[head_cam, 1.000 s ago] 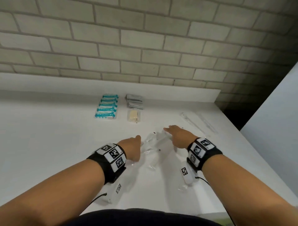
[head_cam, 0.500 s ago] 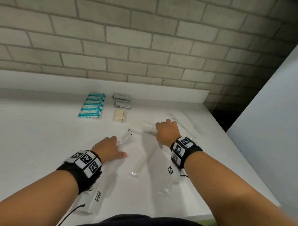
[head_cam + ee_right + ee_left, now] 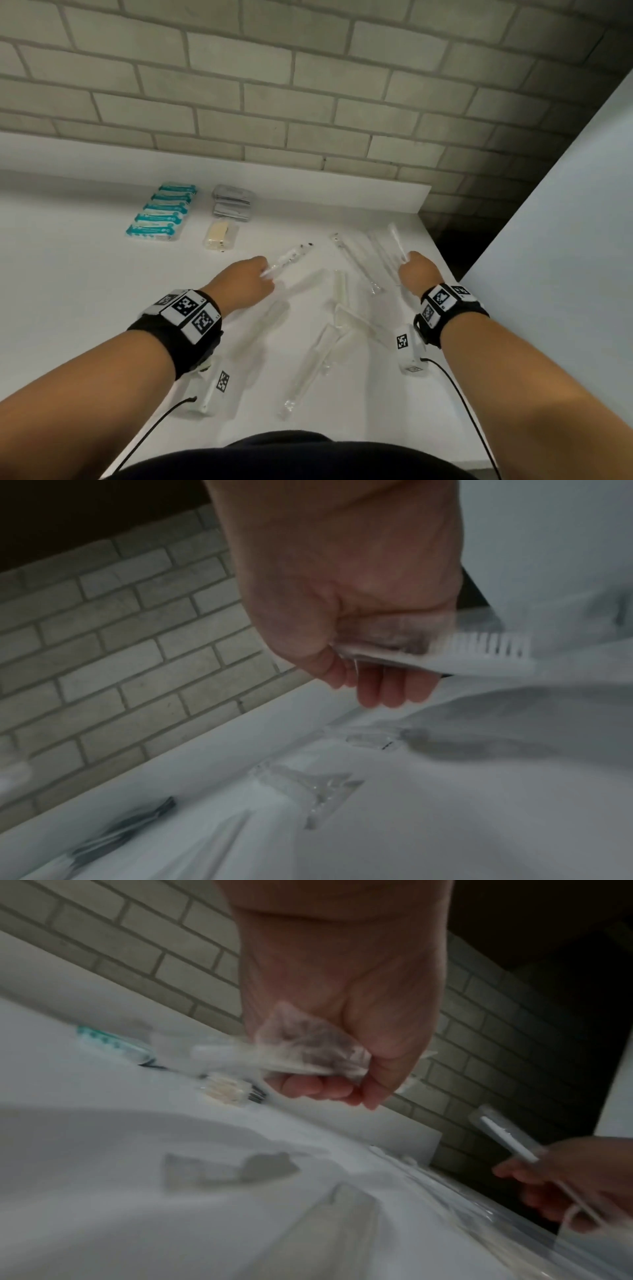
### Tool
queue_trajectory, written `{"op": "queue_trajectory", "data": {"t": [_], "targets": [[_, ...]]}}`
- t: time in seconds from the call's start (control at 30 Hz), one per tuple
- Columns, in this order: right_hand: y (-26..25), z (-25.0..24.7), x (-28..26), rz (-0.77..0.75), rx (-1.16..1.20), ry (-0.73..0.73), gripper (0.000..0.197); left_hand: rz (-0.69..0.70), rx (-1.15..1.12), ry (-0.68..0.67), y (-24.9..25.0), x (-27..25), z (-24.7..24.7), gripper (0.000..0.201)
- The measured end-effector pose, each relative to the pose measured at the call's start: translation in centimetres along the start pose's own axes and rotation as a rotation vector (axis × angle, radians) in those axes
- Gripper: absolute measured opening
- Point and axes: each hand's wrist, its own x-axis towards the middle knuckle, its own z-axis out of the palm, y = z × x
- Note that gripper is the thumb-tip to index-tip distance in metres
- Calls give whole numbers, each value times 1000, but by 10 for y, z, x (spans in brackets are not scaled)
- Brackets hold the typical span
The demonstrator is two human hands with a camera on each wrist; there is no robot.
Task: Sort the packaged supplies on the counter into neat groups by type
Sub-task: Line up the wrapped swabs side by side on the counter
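My left hand (image 3: 251, 279) (image 3: 329, 1085) grips one end of a clear-wrapped white item (image 3: 291, 258) (image 3: 274, 1056) and holds it just above the counter (image 3: 68, 291). Over by the counter's right edge, my right hand (image 3: 412, 270) (image 3: 373, 674) grips a wrapped white toothbrush (image 3: 397, 241) (image 3: 479, 649), bristle end pointing away. Several more clear-wrapped long items (image 3: 356, 263) lie loose between and in front of my hands. Further back sit a row of teal packets (image 3: 161, 214), a stack of grey sachets (image 3: 233, 204) and a cream bar in clear wrap (image 3: 221, 234).
A brick wall (image 3: 274, 85) with a white upstand runs along the back. A pale panel (image 3: 565, 240) stands at the right, past the counter's edge. Wrist camera units and their cables hang under both forearms near the front edge.
Both hands have closed on wrapped items and lifted them: the left moved forward with its item, the right moved right and away with the toothbrush. The loose wrapped items now lie spread apart.
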Motion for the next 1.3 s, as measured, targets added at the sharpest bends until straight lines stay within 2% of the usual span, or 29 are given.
{"op": "queue_trajectory", "data": {"t": [0.1,0.2,0.3,0.4,0.47,0.57,0.63,0.8,0.87,0.97,1.13,1.2,1.27,1.3], "targets": [[-4,1,9,-147,-69,-90,44,108,46,11,35,10,13,13],[-3,15,28,-280,-167,-218,37,173,151,57,64,28,27,9],[-2,16,32,-309,-240,-162,28,247,252,69,86,54,39,2],[11,19,35,-258,-270,-89,30,342,396,4,104,86,52,24],[24,22,39,-322,-272,-41,33,395,518,-88,118,105,60,44],[41,19,49,-309,-151,0,44,386,681,-226,139,119,67,54],[48,13,52,-273,-86,-39,51,366,727,-253,147,122,72,57],[46,14,51,-245,-59,-201,31,438,744,-213,131,124,69,54],[36,13,49,-218,-20,-258,24,396,640,-155,121,122,57,48],[16,2,46,-184,113,-269,18,267,384,-63,105,119,26,47],[-44,-17,60,-238,214,-309,15,50,56,-90,90,146,-26,60],[-68,-17,77,-236,231,-301,28,-30,-16,-108,80,162,-36,74],[-82,-13,93,-186,205,-276,58,-124,-3,-130,61,170,-40,83],[-85,-11,99,-157,135,-234,73,-158,36,-137,48,172,-40,81]]}}
